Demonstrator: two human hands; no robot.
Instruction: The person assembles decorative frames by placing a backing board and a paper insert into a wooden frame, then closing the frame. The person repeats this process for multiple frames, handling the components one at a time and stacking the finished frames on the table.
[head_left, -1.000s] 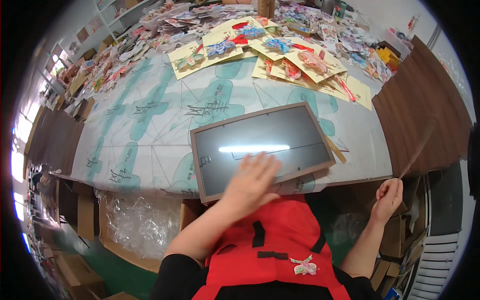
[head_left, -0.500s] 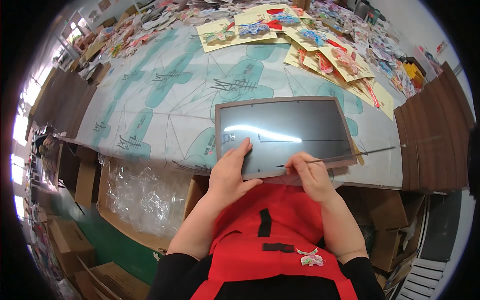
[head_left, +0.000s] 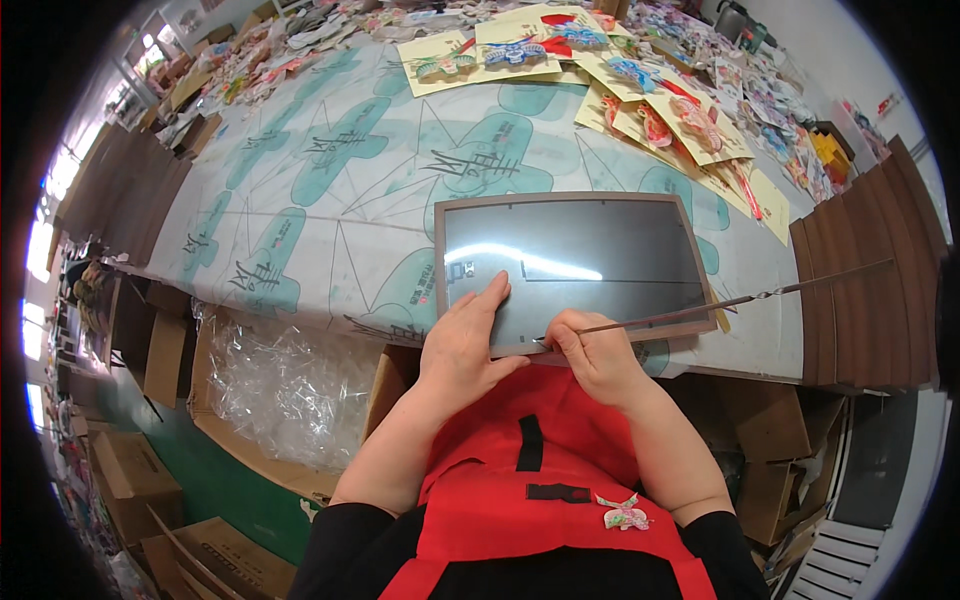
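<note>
A brown rectangular frame with a dark, glossy panel [head_left: 610,235] lies at the near edge of the table. Several small tabs sit along the panel's border. My left hand [head_left: 462,342] rests on its near left part, fingers stretched out over the panel and the thumb along the near edge. Pinched in my right hand [head_left: 600,360] is a long, thin metal rod [head_left: 690,310] with a twisted stretch in its shaft. Its short end points left, down at the frame's near edge beside my left thumb. The long end reaches out to the right.
Cream cards [head_left: 700,130] with colourful butterfly-like ornaments and red tassels overlap at the back right. Brown boards [head_left: 865,260] are stacked at the right, more boards [head_left: 125,195] at the left. Below the table edge stands a carton of clear plastic bags [head_left: 285,390].
My right hand has moved left and slightly down along the frame's near edge. The rod's tip has come closer to my left thumb, and its far end is raised. My left hand is nearly still.
</note>
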